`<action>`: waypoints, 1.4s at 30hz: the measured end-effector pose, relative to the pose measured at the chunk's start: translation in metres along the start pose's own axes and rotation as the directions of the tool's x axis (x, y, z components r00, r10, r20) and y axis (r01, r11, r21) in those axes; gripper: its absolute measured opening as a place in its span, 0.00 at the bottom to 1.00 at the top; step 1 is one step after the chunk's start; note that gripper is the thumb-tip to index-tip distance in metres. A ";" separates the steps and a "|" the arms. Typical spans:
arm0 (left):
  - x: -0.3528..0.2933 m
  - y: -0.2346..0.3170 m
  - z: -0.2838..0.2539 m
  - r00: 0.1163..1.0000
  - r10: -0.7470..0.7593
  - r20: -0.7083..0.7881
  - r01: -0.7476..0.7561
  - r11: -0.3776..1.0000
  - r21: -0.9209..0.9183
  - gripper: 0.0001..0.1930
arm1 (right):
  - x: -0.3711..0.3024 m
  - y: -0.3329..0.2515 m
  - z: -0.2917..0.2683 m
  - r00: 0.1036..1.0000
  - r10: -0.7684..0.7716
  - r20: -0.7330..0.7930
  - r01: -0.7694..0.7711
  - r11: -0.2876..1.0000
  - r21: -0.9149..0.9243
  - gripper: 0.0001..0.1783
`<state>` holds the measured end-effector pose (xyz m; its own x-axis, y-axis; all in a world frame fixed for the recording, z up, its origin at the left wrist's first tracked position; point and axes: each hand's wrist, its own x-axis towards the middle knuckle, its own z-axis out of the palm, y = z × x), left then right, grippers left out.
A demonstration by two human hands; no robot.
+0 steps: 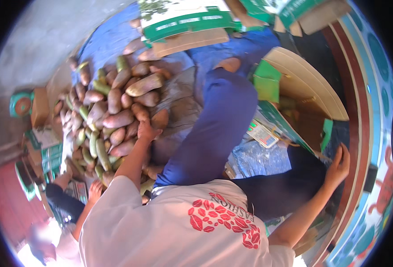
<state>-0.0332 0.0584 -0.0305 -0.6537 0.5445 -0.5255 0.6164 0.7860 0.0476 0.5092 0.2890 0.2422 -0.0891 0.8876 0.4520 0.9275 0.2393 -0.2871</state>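
Observation:
A big heap of long, plump reddish-brown and green tubers (118, 119) lies to my left; their exact kind I cannot make out. At the heap's right edge, my left hand (147, 130) has its fingers closed on the lower end of a reddish-brown tuber (140, 111), with the thumb to the right. Another brown tuber (160, 119) lies beside it. Far to the right, my right hand (339, 165) is bare, with fingers stretched out and apart, near the corner of an open green and brown cardboard box (312, 82). The box's inside is dark.
A small digital scale (262, 133) sits between my legs and the box, on blue sheeting (263, 161). Another green and white carton (187, 22) stands ahead. At the lower left, another person's hand (95, 190) is near the heap. A striped wall edge bounds the right.

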 end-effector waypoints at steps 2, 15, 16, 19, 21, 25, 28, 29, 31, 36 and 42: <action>0.000 -0.019 0.011 0.992 0.056 -0.115 -0.050 0.998 0.047 0.30 | 0.000 0.001 -0.001 1.000 -0.001 0.016 0.001 1.000 -0.021 0.11; -0.069 -0.093 0.016 0.974 -0.217 0.066 0.187 0.933 0.306 0.29 | 0.002 -0.002 0.001 0.997 0.004 0.081 0.001 0.998 -0.064 0.13; -0.068 -0.100 0.021 0.970 -0.243 0.023 0.230 0.942 0.243 0.30 | 0.002 -0.002 0.001 0.996 -0.001 0.085 0.008 0.996 -0.083 0.13; -0.066 -0.102 0.022 0.962 -0.274 -0.014 0.272 0.948 0.165 0.32 | 0.002 -0.001 0.002 0.996 -0.017 0.087 0.025 0.996 -0.090 0.13; -0.067 -0.095 0.017 0.961 -0.276 -0.010 0.274 0.950 0.150 0.33 | 0.002 -0.002 0.001 0.995 0.003 0.097 0.004 0.997 -0.075 0.14; -0.066 -0.094 0.015 0.952 -0.305 -0.027 0.306 0.946 0.110 0.33 | 0.003 -0.005 0.004 0.994 0.001 0.114 0.008 0.997 -0.078 0.16; -0.063 -0.091 0.016 0.955 -0.290 -0.056 0.293 0.953 0.078 0.31 | 0.004 -0.004 0.004 0.994 0.011 0.112 -0.004 0.998 -0.064 0.16; -0.063 -0.088 0.015 0.958 -0.277 -0.069 0.282 0.956 0.076 0.30 | 0.004 -0.004 0.003 0.994 0.009 0.111 -0.001 0.998 -0.067 0.16; -0.066 -0.078 0.009 0.960 -0.264 -0.091 0.269 0.961 0.056 0.29 | 0.004 -0.002 0.003 0.995 -0.006 0.101 0.013 0.998 -0.066 0.16; -0.073 -0.052 -0.006 0.960 -0.280 -0.027 0.280 0.960 0.007 0.32 | 0.004 -0.005 0.005 0.994 -0.014 0.108 0.021 0.998 -0.061 0.14; -0.077 -0.062 0.003 0.949 -0.314 -0.011 0.314 0.949 0.033 0.35 | 0.004 -0.002 0.005 0.993 -0.030 0.115 0.036 0.998 -0.052 0.13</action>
<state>-0.0192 -0.0334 0.0043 -0.8186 0.2735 -0.5050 0.3940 0.9072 -0.1474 0.5054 0.2944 0.2404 -0.1577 0.9194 0.3603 0.9414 0.2501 -0.2262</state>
